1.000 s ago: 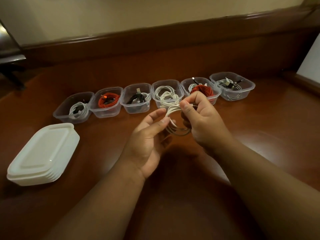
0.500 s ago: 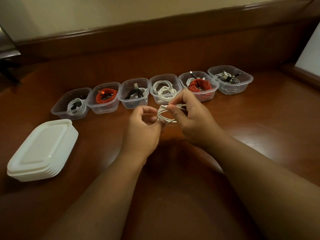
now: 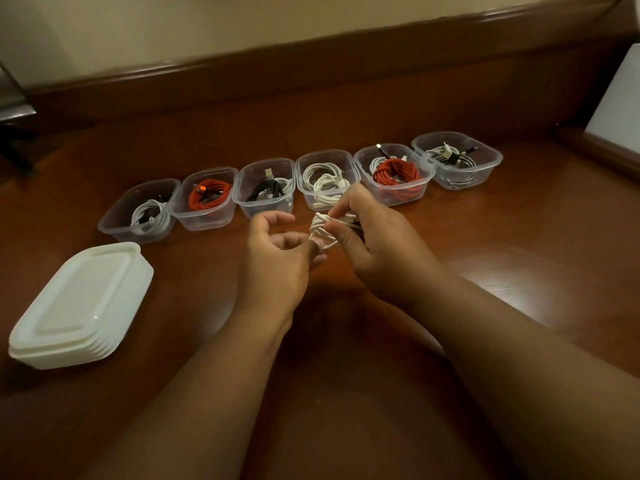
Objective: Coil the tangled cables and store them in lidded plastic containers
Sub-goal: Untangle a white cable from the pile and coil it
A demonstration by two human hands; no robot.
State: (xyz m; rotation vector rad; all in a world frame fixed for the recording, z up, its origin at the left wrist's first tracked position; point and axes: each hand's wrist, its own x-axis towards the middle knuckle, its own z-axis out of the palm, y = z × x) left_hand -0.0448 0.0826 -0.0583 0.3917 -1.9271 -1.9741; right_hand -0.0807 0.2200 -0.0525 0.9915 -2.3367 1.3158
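Note:
My right hand [image 3: 377, 247] grips a small coiled white cable [image 3: 321, 227] above the wooden table, just in front of the row of tubs. My left hand [image 3: 277, 261] is beside it on the left, its fingers loosely curled and apart from the coil; only the thumb tip reaches the coil's lower loop. Behind the hands stand several clear plastic containers [image 3: 420, 188] in a row, each with coiled cables inside: white, red and black ones. The container [image 3: 304, 194] straight behind the coil holds white cables. None has a lid on.
A stack of white lids [image 3: 79, 306] lies at the left on the brown table [image 3: 519, 258]. A raised wooden ledge [image 3: 311, 74] runs along the back. A white panel [image 3: 616, 98] leans at the far right.
The coil has been drawn tighter and now sits in my right hand alone. My left hand, which gripped it before, has let go and drawn slightly left.

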